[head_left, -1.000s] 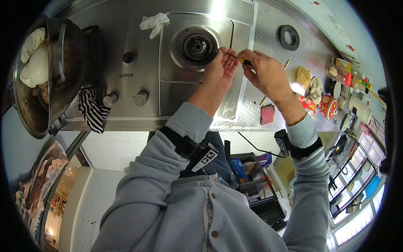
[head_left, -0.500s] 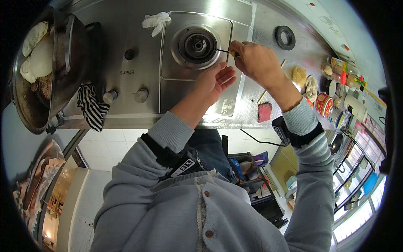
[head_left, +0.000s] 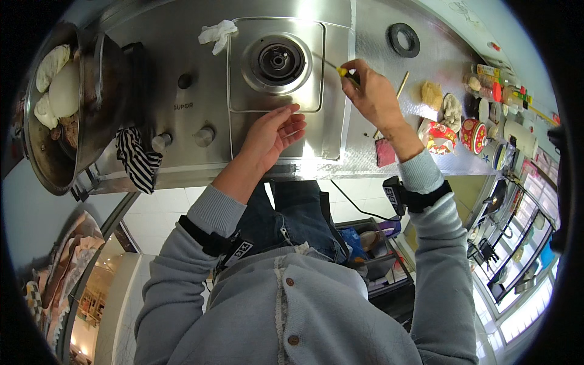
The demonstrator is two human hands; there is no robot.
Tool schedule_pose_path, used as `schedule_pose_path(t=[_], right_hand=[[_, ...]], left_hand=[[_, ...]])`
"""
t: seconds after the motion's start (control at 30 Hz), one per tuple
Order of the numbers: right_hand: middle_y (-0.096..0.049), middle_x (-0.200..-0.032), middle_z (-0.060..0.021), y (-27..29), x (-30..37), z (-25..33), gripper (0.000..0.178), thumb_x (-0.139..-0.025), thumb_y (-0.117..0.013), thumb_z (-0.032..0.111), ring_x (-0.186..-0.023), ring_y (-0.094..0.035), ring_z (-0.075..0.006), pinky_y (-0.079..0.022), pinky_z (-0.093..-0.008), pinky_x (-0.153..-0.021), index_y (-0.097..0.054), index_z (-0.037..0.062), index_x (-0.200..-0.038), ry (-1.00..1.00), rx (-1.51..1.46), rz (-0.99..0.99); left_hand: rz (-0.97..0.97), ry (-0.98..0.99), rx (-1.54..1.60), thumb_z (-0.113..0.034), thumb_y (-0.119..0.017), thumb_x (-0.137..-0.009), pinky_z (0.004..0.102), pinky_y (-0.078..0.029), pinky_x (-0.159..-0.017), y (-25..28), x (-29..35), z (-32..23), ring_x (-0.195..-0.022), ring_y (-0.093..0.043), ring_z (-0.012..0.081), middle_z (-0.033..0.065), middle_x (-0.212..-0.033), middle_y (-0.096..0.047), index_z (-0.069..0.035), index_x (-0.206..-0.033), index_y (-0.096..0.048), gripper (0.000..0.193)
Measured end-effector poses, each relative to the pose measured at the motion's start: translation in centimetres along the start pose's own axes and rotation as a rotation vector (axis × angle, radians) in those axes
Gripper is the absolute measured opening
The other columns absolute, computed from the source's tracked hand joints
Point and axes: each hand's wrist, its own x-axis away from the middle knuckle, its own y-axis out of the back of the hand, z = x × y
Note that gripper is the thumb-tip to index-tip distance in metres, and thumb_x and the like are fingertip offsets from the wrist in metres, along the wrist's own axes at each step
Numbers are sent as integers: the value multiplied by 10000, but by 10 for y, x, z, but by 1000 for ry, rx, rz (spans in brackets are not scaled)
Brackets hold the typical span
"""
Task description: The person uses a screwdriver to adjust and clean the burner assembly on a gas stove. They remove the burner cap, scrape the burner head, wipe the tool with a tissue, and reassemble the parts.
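My right hand [head_left: 378,97] grips a screwdriver [head_left: 342,72] by its yellow and black handle. Its thin shaft points left and away from me, toward the gas burner [head_left: 269,81], with the tip apart from it. The burner's dark round center lies bare in the steel hob, with small parts inside it too small to make out. My left hand [head_left: 271,137] is palm up over the near edge of the burner panel [head_left: 243,104], fingers stretched and holding nothing.
A black ring [head_left: 396,40] lies on the counter at the far right. A stick [head_left: 402,85], red sponge [head_left: 384,153], scrubbing pads and jars sit beyond my right hand. A white cloth [head_left: 214,35], striped cloth [head_left: 135,159], knobs and a filled wok [head_left: 91,131] are on the left.
The screwdriver has moved right and away from the burner, its tip lifted clear of the burner's edge. My left hand has drawn back toward me and left. The view has shifted slightly.
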Motion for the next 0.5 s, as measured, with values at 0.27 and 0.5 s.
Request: schedule_pose_path(t=[0.27,0.5], right_hand=[[-685,-807,-143,-59,-14,-12,348,-812,-705,283,-720,-660,-251,-510,-332,-706,-655,-2,-1005,-232,-523,-157],[-692,-832,-139,-96,-31,-7,289,-808,-708,306,-753,-658,-309,-516,-379,-704,-680,95,-1002,-241,-589,-202]], left_hand=[[-41,-39,-207,-186,-491,-1001,312,-544,-860,-1,2,0,-928,-637,154,75,-1039,-653,-24,-1252,-566,308],[-49,-33,-300,-188,-497,-998,305,-543,-842,-8,3,5,-915,-636,149,76,-1030,-653,-23,-1252,-565,311]])
